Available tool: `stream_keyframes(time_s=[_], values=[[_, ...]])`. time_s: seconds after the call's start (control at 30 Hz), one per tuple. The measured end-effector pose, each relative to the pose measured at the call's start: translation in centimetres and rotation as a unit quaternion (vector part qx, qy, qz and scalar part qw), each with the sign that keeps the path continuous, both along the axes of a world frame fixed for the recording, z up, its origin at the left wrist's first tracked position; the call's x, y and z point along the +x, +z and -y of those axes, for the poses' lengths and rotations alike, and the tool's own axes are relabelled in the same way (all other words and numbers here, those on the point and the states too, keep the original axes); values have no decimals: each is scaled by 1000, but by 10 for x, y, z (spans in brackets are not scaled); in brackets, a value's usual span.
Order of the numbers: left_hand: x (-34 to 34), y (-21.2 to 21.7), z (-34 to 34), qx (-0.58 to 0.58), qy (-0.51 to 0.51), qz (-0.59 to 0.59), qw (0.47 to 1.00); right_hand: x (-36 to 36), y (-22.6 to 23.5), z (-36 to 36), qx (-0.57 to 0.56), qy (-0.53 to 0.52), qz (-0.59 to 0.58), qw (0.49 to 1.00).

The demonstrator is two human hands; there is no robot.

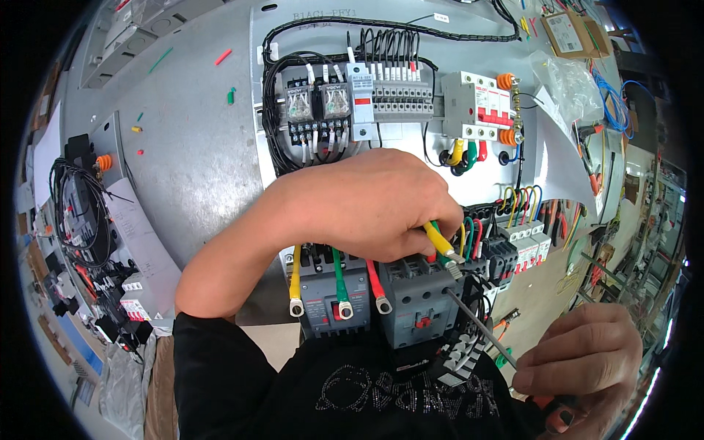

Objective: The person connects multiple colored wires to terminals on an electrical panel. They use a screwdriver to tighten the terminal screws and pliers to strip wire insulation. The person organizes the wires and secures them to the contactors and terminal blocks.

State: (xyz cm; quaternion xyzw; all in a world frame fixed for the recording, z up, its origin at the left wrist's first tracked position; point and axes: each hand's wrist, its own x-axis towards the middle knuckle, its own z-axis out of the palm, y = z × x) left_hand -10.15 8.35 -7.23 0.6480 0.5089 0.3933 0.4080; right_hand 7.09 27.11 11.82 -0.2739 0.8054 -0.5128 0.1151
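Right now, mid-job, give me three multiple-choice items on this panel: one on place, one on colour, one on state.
1. Where does the screwdriver tip touch?
A. the grey breaker's right edge
B. the relays
C. the terminal strip

2. Which wire does the left hand pinch?
A. blue
B. yellow wire
C. black

3. The three lugged wires over the left breaker are:
A. screwed down
B. hanging loose
C. taped together

A: the shaft ends at that edge.
B: the fingers grip yellow insulation.
B: the ring lugs dangle free.

The right hand holds the screwdriver.
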Motion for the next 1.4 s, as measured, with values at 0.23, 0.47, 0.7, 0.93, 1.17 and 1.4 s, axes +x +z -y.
stream_keyframes(time_s=[0.23,0.47,0.7,0.93,1.17,1.4], values=[[-3,2,-3,-67,-9,38,997,-17,17,-21,67,137,102,983],[0,-6,1,-34,13,32,999,-23,11,-12,52,58,72,994],[-2,-3,-1,-27,-10,41,999,-1,33,29,214,-105,8,971],[0,-5,-1,-14,-12,41,999,11,26,21,223,-21,-186,957],[1,-3,6,-40,17,15,999,18,25,50,313,-158,-165,922],[-5,5,5,-70,18,28,997,-26,50,39,248,76,-44,965]])
